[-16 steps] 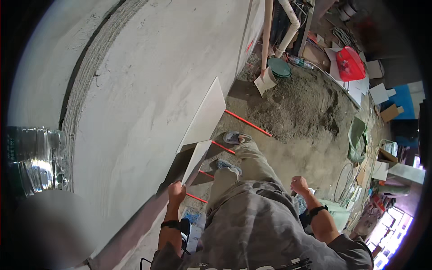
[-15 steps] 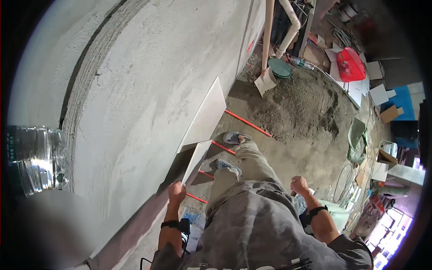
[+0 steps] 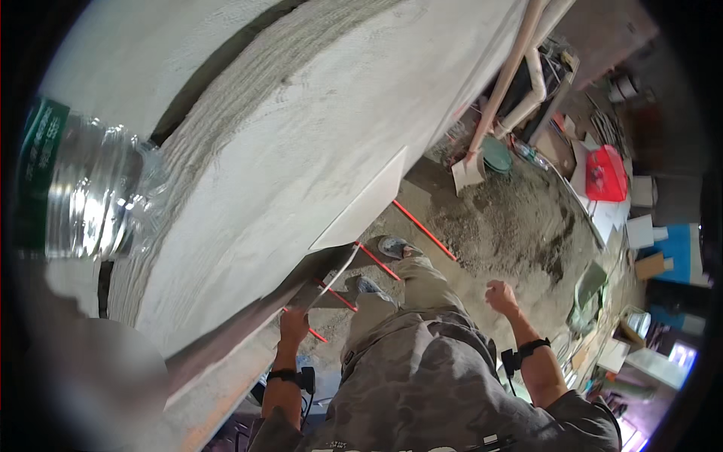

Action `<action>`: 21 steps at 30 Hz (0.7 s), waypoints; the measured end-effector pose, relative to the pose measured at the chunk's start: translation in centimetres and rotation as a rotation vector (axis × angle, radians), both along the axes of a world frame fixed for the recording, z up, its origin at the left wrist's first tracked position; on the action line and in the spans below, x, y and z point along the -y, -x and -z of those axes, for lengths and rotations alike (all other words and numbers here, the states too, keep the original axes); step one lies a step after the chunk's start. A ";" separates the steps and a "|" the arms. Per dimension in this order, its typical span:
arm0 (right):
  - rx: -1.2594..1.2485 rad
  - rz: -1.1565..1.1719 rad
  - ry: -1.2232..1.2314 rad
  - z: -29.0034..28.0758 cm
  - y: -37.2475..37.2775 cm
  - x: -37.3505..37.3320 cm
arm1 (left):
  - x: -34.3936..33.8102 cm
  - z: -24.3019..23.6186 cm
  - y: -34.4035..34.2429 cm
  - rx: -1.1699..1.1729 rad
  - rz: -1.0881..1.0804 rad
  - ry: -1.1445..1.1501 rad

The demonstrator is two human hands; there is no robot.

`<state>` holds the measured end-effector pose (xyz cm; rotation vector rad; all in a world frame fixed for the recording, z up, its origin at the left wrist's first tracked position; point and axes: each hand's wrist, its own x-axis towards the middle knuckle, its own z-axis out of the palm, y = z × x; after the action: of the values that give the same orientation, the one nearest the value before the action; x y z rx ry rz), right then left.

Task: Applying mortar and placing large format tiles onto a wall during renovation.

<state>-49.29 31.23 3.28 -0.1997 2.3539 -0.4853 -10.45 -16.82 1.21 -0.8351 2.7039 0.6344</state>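
My left hand (image 3: 294, 325) is closed at the lower end of a thin white tile (image 3: 341, 270). That tile shows nearly edge-on beside the wall, slanting up and to the right. Just beyond it, a second white tile (image 3: 365, 200) lies flat against the lower part of the grey wall (image 3: 279, 166). My right hand (image 3: 501, 296) hangs in the air right of my legs, fingers curled, and no object shows in it. Both wrists carry black straps. Several red rods (image 3: 425, 230) lie on the floor by my feet, running out from the wall.
A clear bottle with a green label (image 3: 90, 181) looms at the left. Far off, brown and white pipes (image 3: 503, 87) stand near a green round lid (image 3: 497, 154) and a dirt heap. Right of them lie a red bag (image 3: 606, 173), boxes and a green sack (image 3: 589, 297).
The view has turned, with the wall tilting further over. The tile in my left hand now appears closer to edge-on. My right hand has risen slightly in the picture, still curled.
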 end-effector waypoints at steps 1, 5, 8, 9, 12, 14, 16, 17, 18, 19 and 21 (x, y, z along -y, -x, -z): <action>-0.056 -0.082 0.005 -0.7 1.6 1.5 | -0.3 0.2 -0.3 0.035 -0.022 -0.019; -0.157 -0.283 0.076 -3.2 6.6 9.5 | -1.6 1.0 -0.9 0.133 -0.062 0.035; -0.198 -0.467 0.192 -5.0 8.4 16.4 | -2.8 1.1 -0.8 0.140 -0.114 0.080; -0.244 -0.557 0.290 -5.4 8.7 18.8 | -3.2 1.0 -0.8 0.138 -0.147 0.080; -0.403 -0.817 0.413 -6.3 8.8 26.1 | -4.6 0.5 -0.7 0.154 -0.259 0.063; -0.513 -0.985 0.492 -6.5 8.2 30.7 | -5.6 0.1 -0.7 0.126 -0.330 0.102; -0.636 -1.176 0.601 -6.3 7.5 34.3 | -7.2 -0.2 -0.5 0.151 -0.400 0.115; -0.702 -1.233 0.595 -6.0 6.9 35.9 | -8.0 -0.4 -0.3 0.180 -0.473 0.125; -0.790 -1.291 0.630 -5.6 6.6 37.4 | -8.8 -0.5 -0.1 0.171 -0.524 0.133; -0.778 -1.339 0.627 -5.4 6.5 38.4 | -9.6 -0.8 -0.1 0.101 -0.578 0.196; -0.889 -1.403 0.601 -4.4 6.1 39.9 | -11.1 -1.0 0.1 0.041 -0.715 0.225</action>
<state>-55.36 -8.63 7.70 -2.4897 1.9920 -0.3532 -10.59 -5.75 2.20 -1.8785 2.4230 0.4239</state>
